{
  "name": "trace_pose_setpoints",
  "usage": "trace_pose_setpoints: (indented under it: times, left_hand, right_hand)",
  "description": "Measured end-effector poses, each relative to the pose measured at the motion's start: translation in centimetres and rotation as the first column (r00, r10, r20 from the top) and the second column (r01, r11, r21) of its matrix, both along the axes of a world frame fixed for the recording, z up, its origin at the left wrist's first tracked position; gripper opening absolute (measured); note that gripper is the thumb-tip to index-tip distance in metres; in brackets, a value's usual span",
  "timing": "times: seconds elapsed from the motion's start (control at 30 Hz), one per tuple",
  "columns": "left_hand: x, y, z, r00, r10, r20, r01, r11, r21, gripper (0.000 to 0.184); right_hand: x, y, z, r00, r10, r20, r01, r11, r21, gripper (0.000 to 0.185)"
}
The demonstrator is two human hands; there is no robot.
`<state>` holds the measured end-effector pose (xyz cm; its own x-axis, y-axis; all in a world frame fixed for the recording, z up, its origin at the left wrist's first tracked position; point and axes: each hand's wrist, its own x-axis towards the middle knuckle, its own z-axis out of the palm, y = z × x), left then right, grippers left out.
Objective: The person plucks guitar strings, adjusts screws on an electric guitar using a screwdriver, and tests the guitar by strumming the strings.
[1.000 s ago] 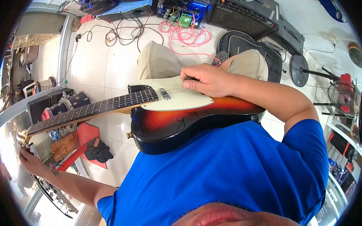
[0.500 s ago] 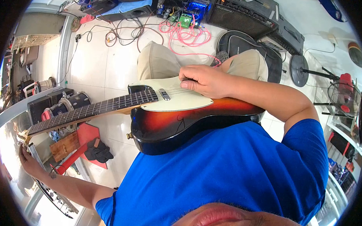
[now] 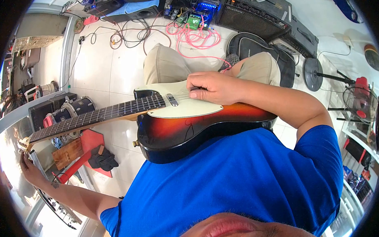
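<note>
1. guitar [image 3: 183,126]: seated person has it across the lap, sunburst body against the blue shirt [image 3: 233,174], neck running out to the person's left.
2. left hand [image 3: 35,176]: arm extended, fingertips raised at the near edge of the headstock [image 3: 24,144]; whether they are closed on a tuning peg cannot be told.
3. right hand [image 3: 215,87]: lies over the strings and the pickguard [image 3: 192,109], toward the body's right end, fingers curled and thumb alongside; whether anything is pinched between them cannot be told. the metal pickup [image 3: 172,100] shows uncovered, left of this hand.
4. legs: beige trousers [image 3: 166,63], both knees beyond the guitar's far edge.
5. floor [image 3: 128,70], far edge: amplifier [image 3: 253,19] to the right, green pedal [image 3: 193,21] left of it, coiled pink cable [image 3: 200,39] just in front of the pedal.
6. floor, left side: drum [image 3: 85,105] near the guitar's neck in view, contact not established.
</note>
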<state>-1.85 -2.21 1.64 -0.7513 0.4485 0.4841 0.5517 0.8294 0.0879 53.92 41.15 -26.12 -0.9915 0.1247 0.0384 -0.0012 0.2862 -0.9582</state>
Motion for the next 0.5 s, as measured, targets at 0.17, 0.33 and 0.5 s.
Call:
trace_pose_setpoints:
  times: [0.17, 0.33, 0.5]
  left_hand:
    - [0.27, 0.21, -0.11, 0.999, -0.002, -0.033, 0.001, 1.000, -0.027, 0.037]
    - [0.00, -0.07, -0.09, 0.999, 0.025, -0.020, -0.026, 0.999, -0.042, 0.037]
    - [0.57, 0.27, -0.17, 0.999, 0.052, 0.006, -0.052, 0.999, -0.018, 0.038]
  right_hand:
    - [-0.17, -0.17, 0.06, 1.000, 0.017, 0.027, -0.016, 1.000, -0.001, 0.021]
    - [-0.15, -0.17, 0.23, 1.000, 0.021, 0.021, -0.021, 1.000, -0.001, 0.021]
    - [0.14, -0.33, 0.46, 0.996, -0.072, 0.050, 0.067, 0.993, 0.098, 0.021]
